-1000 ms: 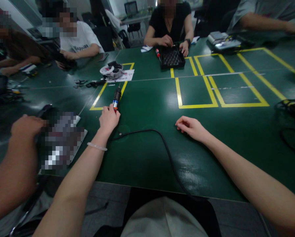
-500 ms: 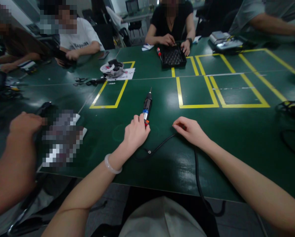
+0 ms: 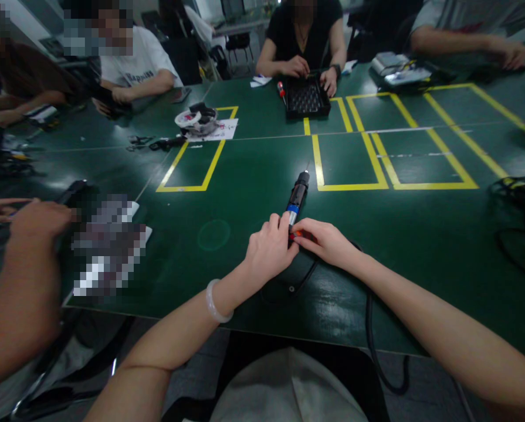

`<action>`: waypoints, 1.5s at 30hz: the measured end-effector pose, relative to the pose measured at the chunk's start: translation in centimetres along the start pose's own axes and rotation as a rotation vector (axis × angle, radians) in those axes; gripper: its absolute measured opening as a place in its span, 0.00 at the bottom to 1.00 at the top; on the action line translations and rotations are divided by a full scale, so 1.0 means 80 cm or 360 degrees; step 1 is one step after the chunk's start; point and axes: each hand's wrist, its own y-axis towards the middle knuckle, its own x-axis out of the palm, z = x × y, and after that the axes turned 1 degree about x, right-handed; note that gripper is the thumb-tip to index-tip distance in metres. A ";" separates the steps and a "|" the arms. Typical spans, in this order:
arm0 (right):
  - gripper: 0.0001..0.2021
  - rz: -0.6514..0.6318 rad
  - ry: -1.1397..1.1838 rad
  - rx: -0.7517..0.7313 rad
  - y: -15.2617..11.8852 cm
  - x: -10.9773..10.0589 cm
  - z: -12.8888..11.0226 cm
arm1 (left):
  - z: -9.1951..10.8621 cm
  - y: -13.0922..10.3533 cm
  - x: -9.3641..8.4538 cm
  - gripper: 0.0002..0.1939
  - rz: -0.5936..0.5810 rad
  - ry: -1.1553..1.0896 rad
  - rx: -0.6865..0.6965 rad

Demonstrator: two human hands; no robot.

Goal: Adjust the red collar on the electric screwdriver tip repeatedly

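An electric screwdriver (image 3: 297, 196), black with a blue band and a silver section, lies at a slant, its thin bit pointing away from me. My left hand (image 3: 268, 246) is closed around its rear part. From the right, my right hand (image 3: 326, 240) pinches at the red and orange rear end, where fingertips partly hide what they grip. A thin black cord (image 3: 307, 275) with a small ring at its end runs below my hands. Farther right, a thick black cable (image 3: 369, 328) drops over the table's front edge; its upper end is hidden by my right arm.
Yellow tape outlines (image 3: 352, 188) mark the green table (image 3: 244, 170). Across from me a person works over a black tray (image 3: 307, 111) beside a red screwdriver (image 3: 281, 91). White tape rolls (image 3: 187, 120) stand on paper. Coiled cables (image 3: 520, 199) lie right; a co-worker's arm (image 3: 29, 281) reaches in left.
My left hand has carried the electric screwdriver to the right and tilted it. The right hand, apart from it before, now meets its rear end. The thick cable has shifted right.
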 end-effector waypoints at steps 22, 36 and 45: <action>0.16 -0.0270 0.1249 0.0539 0.001 -0.015 0.007 | -0.011 -0.005 -0.002 0.37 -0.0036 -0.0119 0.0071; 0.13 -0.0350 0.0973 0.0513 -0.002 -0.010 0.010 | -0.010 -0.004 -0.002 0.40 -0.0022 -0.0107 0.0059; 0.12 -0.0231 0.0813 0.0484 -0.001 -0.008 0.015 | -0.002 -0.002 -0.004 0.38 0.0005 -0.0071 0.0024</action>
